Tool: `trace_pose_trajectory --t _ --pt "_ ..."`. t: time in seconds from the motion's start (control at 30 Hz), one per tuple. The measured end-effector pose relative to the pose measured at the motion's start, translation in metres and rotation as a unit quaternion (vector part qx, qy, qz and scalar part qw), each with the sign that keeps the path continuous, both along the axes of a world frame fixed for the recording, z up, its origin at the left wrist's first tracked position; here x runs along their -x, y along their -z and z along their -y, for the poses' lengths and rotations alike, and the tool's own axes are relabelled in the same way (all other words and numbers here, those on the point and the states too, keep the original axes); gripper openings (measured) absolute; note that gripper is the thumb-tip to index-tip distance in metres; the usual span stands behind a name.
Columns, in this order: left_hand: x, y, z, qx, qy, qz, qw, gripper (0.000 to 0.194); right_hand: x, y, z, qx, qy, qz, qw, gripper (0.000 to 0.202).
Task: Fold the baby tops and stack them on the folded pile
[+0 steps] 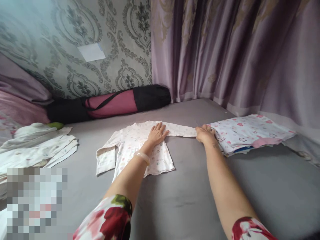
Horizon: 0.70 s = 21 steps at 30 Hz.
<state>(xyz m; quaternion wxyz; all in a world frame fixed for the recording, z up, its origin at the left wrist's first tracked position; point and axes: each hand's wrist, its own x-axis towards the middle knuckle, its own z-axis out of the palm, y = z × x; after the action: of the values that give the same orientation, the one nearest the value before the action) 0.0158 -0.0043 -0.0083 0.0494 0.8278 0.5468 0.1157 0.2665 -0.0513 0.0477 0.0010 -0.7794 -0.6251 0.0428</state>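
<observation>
A: Where does the small shirt (140, 150) lie?

B: Flat on the grey bed (190, 200), soft pale knit with tiny prints, one sleeve stretched to the right, the other folded down at left.

A: And the hands?

B: The left hand (157, 134) lies spread, palm down, on the chest. The right hand (205, 133) has its grip closed on the sleeve end, just beside a folded stack (247, 133) printed with pink hearts.

A: What is unclear?

B: Heaped white garments (37, 146) at left are cut off and partly blurred out; a rolled pink-and-black mat bag (112, 103) lies against the patterned wall.
</observation>
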Motion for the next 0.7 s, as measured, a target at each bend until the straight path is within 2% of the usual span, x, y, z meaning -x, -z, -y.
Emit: trace_pose_trajectory --t 0.07,0.13,0.27,0.33,0.4,0.47,0.6,0.7 --pt "-0.001 -0.002 0.001 0.009 -0.001 -0.011 1.0 0.06 -0.002 0.003 -0.002 -0.01 -0.036 -0.007 0.999 0.042" --pt "-0.001 -0.004 0.002 0.02 -0.001 -0.015 1.0 0.062 0.012 0.004 -0.007 -0.022 -0.066 -0.019 0.997 0.043" --pt "0.001 -0.006 0.001 0.034 0.004 -0.015 0.999 0.062 0.075 0.015 -0.016 -0.098 -0.189 -0.118 0.97 0.053" --pt "0.003 -0.007 0.001 0.039 0.009 -0.014 0.999 0.059 0.101 0.025 -0.018 -0.056 -0.236 -0.158 0.957 0.055" --pt "0.004 -0.007 0.0 0.044 0.012 -0.012 0.999 0.057 0.114 0.032 -0.019 -0.012 -0.235 -0.177 0.956 0.061" --pt "0.005 -0.007 0.0 0.041 0.012 -0.008 0.999 0.056 0.115 0.035 -0.019 0.018 -0.215 -0.176 0.96 0.066" --pt "0.004 -0.007 0.001 0.03 0.01 0.006 0.999 0.053 0.099 0.028 -0.017 0.064 -0.141 -0.17 0.973 0.074" --pt "0.004 -0.005 0.001 0.026 0.008 0.025 0.999 0.055 0.085 0.023 -0.015 0.088 -0.067 -0.171 0.979 0.073"
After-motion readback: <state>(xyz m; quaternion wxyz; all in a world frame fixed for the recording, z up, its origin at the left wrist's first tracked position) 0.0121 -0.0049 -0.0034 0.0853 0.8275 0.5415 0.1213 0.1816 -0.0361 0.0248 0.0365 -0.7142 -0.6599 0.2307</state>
